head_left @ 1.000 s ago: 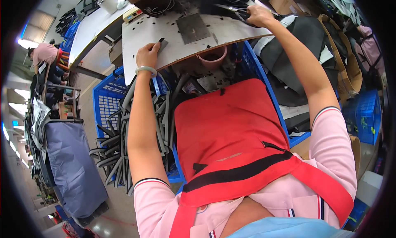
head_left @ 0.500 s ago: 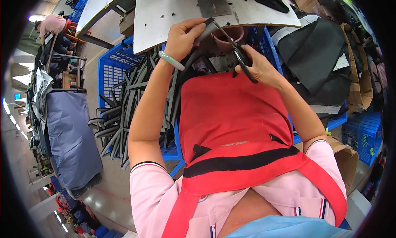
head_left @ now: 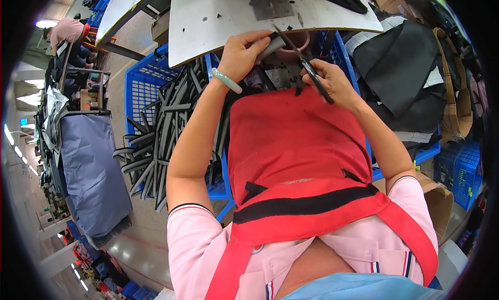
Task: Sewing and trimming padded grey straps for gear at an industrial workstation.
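Note:
My left hand (head_left: 243,54) pinches a grey and black padded strip (head_left: 271,46) near its end, just off the front edge of the white table. In my right hand (head_left: 332,82) is a pair of black-handled scissors (head_left: 314,74), fingers wrapped round the handles. Their blades point up and away, close to the strip's end, and look nearly closed. Below my left forearm, many similar grey and black strips (head_left: 165,124) lie heaped in a blue crate, several hanging over its side.
The white table (head_left: 218,19) carries a grey metal plate (head_left: 270,3), dark scraps and black fabric. A pinkish pot (head_left: 292,51) sits under its edge. At right, black fabric sheets (head_left: 397,66) lie on another blue crate. A person (head_left: 67,32) bends at far left.
Both hands have shifted slightly right. The scissors have turned a little, and their blades sit nearer upright beside the strip's end. My left hand still holds the strip.

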`<move>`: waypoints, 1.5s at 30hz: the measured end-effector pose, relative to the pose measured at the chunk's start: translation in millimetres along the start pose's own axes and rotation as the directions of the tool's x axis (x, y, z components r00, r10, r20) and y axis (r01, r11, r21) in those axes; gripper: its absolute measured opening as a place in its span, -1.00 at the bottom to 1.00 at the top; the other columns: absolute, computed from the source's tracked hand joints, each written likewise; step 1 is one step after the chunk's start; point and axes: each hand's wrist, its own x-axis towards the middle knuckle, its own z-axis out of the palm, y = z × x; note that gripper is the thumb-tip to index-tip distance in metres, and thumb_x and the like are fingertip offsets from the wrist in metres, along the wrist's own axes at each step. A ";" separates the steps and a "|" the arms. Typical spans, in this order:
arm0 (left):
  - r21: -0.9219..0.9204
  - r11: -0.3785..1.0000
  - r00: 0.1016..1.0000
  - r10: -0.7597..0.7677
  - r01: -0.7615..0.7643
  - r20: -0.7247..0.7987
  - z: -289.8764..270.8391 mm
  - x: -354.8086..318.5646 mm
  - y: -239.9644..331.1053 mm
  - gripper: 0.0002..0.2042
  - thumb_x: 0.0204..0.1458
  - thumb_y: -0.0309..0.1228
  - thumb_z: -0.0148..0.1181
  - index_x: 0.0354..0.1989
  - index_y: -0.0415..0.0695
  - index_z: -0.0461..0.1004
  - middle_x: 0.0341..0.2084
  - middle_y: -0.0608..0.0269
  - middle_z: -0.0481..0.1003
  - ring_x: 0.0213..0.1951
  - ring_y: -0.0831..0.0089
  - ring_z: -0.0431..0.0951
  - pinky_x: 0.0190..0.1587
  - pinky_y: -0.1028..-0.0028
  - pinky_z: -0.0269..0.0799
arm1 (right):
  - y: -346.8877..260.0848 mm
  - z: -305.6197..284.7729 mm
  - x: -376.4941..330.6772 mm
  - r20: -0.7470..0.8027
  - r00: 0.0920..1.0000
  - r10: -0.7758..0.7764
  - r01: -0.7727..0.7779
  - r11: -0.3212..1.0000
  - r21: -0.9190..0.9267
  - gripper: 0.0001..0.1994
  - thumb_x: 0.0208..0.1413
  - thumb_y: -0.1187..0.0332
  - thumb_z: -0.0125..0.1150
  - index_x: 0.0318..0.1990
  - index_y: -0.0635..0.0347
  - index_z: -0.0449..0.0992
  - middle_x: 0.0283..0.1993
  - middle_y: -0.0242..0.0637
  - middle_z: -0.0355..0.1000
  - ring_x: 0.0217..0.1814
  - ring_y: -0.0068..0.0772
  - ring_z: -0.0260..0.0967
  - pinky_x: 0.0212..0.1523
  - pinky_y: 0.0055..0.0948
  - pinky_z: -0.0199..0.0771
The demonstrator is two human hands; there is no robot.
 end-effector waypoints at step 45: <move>0.456 0.870 0.966 0.248 -0.188 -0.075 -41.7 125.3 48.6 -0.79 -0.02 -0.30 0.25 -0.26 -0.13 0.64 -0.43 0.22 0.62 -0.47 0.53 0.53 -0.35 0.50 0.45 | 55.0 -188.0 167.9 -0.539 0.515 -0.666 -0.022 0.618 -0.786 -0.80 -0.03 0.36 0.12 -0.26 0.15 0.58 -0.19 -0.18 0.52 -0.08 -0.10 0.42 0.04 -0.23 0.36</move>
